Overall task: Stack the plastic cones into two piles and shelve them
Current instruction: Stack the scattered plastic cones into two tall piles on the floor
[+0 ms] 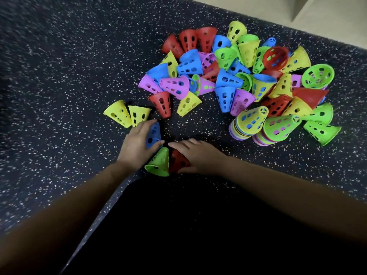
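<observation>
Several loose perforated plastic cones in red, blue, green, yellow and purple lie in a heap (pixel 234 76) on the dark speckled floor. Two stacked piles lie on their sides at the heap's near edge, one topped by a yellow cone (pixel 250 119), the other by a green cone (pixel 279 127). My left hand (pixel 137 144) grips a blue cone (pixel 154 134) between thumb and fingers. My right hand (pixel 195 155) lies over a red cone (pixel 176 160), thumb along its side. A green cone (pixel 158 162) lies between the two hands, touching both cones.
Two yellow cones (pixel 127 116) lie apart to the left of the heap. A red cone (pixel 161 103) and a yellow cone (pixel 187 104) lie just beyond my hands. A pale wall base (pixel 317 18) runs along the far right. My dark-clothed legs fill the bottom.
</observation>
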